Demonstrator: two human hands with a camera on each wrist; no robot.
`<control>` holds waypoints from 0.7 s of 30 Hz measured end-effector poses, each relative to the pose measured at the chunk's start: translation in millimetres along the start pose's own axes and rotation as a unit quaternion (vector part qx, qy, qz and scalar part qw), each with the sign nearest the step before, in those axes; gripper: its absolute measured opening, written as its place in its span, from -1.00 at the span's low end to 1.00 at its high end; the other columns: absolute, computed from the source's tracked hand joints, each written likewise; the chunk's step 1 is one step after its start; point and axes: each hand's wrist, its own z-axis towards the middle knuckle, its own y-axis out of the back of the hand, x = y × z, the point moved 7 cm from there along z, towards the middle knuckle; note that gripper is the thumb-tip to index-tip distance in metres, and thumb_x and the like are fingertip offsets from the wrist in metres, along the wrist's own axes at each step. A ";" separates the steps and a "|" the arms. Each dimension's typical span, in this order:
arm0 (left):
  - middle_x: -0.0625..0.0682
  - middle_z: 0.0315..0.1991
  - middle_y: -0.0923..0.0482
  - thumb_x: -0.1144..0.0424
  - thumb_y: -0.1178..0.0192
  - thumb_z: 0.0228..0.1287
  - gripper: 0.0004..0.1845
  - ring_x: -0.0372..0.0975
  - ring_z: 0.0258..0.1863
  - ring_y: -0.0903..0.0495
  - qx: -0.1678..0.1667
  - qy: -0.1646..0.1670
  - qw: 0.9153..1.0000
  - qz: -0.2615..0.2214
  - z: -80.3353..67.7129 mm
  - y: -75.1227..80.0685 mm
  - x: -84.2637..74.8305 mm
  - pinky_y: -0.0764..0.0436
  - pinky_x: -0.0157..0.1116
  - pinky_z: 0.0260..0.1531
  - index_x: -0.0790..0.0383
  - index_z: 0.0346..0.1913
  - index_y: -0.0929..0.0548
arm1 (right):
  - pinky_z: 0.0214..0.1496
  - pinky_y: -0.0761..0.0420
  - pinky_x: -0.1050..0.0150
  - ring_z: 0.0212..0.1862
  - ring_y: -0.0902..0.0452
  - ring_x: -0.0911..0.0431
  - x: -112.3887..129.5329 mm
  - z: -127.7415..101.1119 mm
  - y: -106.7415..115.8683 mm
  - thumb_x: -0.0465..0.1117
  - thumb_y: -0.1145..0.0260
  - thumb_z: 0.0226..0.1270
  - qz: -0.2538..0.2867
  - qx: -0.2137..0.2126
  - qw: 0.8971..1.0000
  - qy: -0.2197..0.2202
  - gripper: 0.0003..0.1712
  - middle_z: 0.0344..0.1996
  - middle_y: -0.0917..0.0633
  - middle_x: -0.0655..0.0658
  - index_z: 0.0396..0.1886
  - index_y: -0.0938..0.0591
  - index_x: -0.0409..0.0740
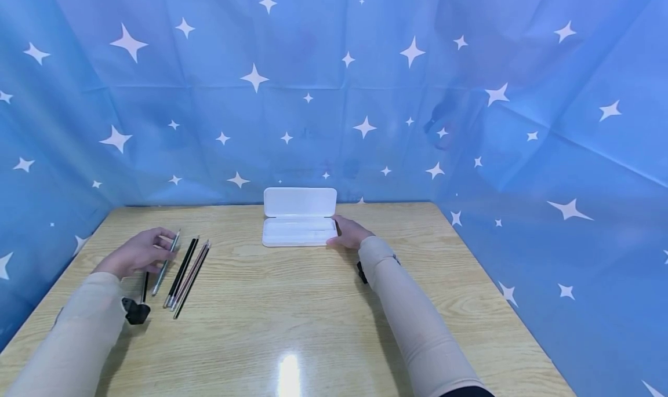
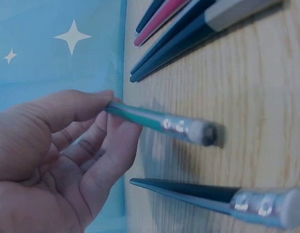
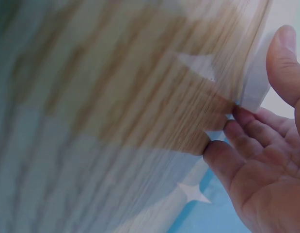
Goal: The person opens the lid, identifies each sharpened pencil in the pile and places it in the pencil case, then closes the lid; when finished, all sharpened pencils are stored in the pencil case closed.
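My left hand point(image 1: 138, 252) is over the left part of the table, pinching a green pencil point(image 2: 150, 119) between thumb and fingers. The pencil's eraser end slants toward the tabletop in the left wrist view. Beside that hand lies a dark pencil point(image 2: 198, 191), partly covered by the wrist in the head view. At the back middle, a white pencil case point(image 1: 300, 202) stands with its lid raised. My right hand point(image 1: 351, 233) holds the case's right end, thumb at the front and fingers toward the back.
Several pencils point(image 1: 189, 275), dark and pink, lie side by side just right of the left hand. The wooden table point(image 1: 271, 304) ends at a blue curtain point(image 1: 313, 113) with white stars behind and at the sides. Small black devices point(image 1: 137, 312) sit at the wrists.
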 end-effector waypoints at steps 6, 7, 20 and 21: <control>0.33 0.04 -0.44 0.41 -0.19 0.43 -0.34 -0.02 -0.15 -0.62 -0.014 -0.020 1.000 -0.002 4.5 3.0 -0.3 -0.71 -0.06 -0.27 0.55 0.43 -0.12 | 0.54 -0.20 -0.03 0.56 -0.10 -0.08 0.1 -1.1 1.1 0.02 -0.36 0.43 0.007 0.000 1.000 0.000 -0.03 0.57 -0.22 -0.14 0.65 -0.06 -0.03; 0.33 0.04 -0.44 0.42 -0.19 0.43 -0.34 -0.02 -0.14 -0.63 -0.016 -0.022 1.000 -0.003 4.7 4.0 -0.5 -0.71 -0.06 -0.27 0.55 0.43 -0.12 | 0.54 -0.20 -0.03 0.56 -0.10 -0.07 0.3 -1.2 1.0 0.02 -0.36 0.43 0.008 0.000 1.000 -0.001 -0.03 0.57 -0.22 -0.14 0.65 -0.06 -0.03; 0.43 0.17 -0.33 0.40 -0.17 0.48 -0.33 0.07 -0.02 -0.60 -0.079 -0.081 0.994 -0.006 1.7 16.3 -13.4 -0.74 -0.12 -0.18 0.45 0.49 -0.11 | 0.54 -0.19 -0.03 0.57 -0.09 -0.08 0.0 -0.4 0.2 0.03 -0.34 0.45 0.001 0.000 1.000 -0.004 -0.03 0.58 -0.20 -0.14 0.65 -0.03 -0.02; 0.42 0.16 -0.33 0.40 -0.17 0.48 -0.33 0.03 -0.03 -0.60 -0.082 -0.083 0.993 -0.007 1.6 16.6 -13.5 -0.74 -0.12 -0.18 0.44 0.49 -0.11 | 0.54 -0.19 -0.03 0.56 -0.09 -0.08 -0.1 0.1 -0.6 0.03 -0.34 0.45 0.002 0.001 1.000 -0.004 -0.04 0.57 -0.21 -0.14 0.65 -0.04 -0.02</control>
